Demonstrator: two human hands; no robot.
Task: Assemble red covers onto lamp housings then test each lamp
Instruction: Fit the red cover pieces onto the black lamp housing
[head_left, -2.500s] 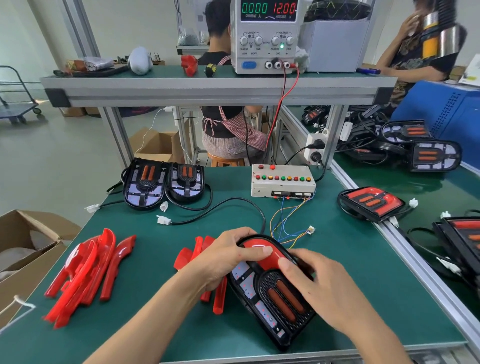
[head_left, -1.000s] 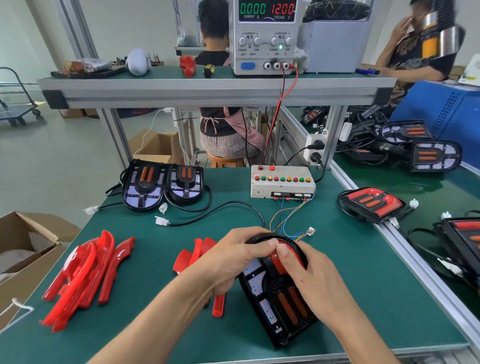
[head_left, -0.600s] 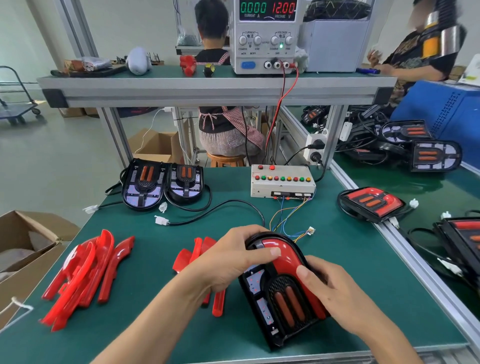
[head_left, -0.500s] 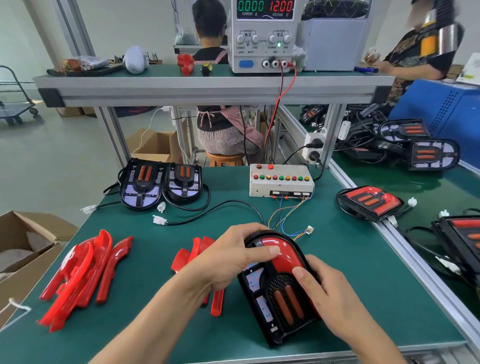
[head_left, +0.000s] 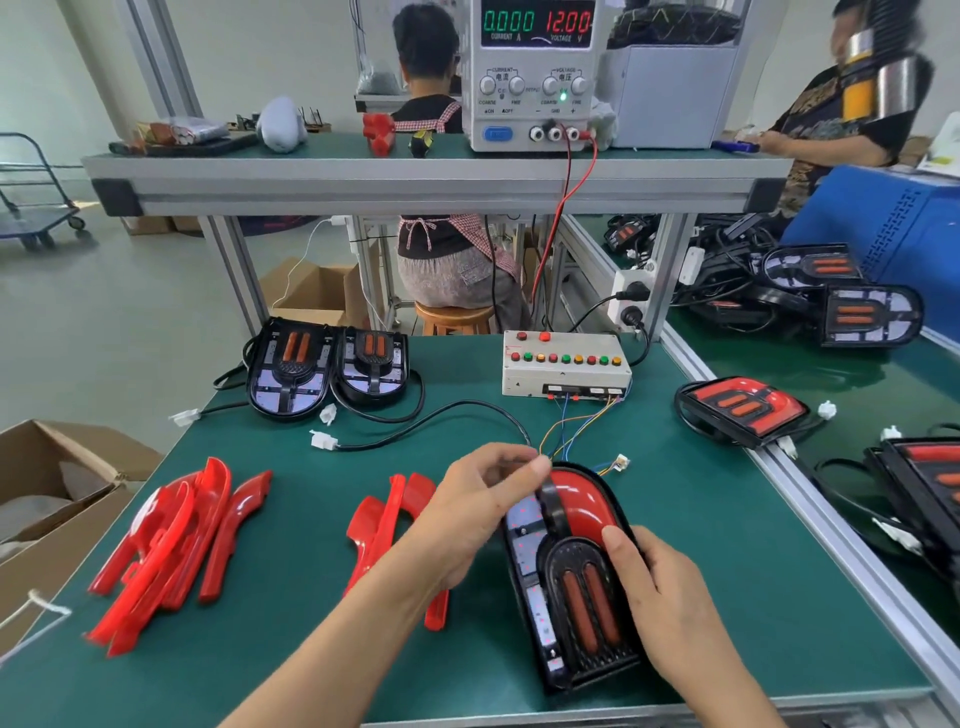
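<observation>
Since the earlier frames the left hand has lifted off the top of the housing; it had been pressing there beside the right. It now hovers at the housing's upper left edge, fingers loosely curled, and we cannot see that it holds anything. The right hand has slid from the arch down the right flank, where its fingers wrap the edge and the thumb lies on the black centre grille.

The housing rests on the table directly before us. A red cover sits over its upper right arch; the left panel shows bare. We judge the right-hand grip steadies the housing, or presses the cover's lower leg home. One cover looks fitted, with the left side outstanding.

Loose covers lie just left of the housing, within easy reach of the left hand; a larger pile lies further left. Two bare housings wait at the far left of the table. The test box stands beyond, its connector near the housing's top, presumably for testing.
</observation>
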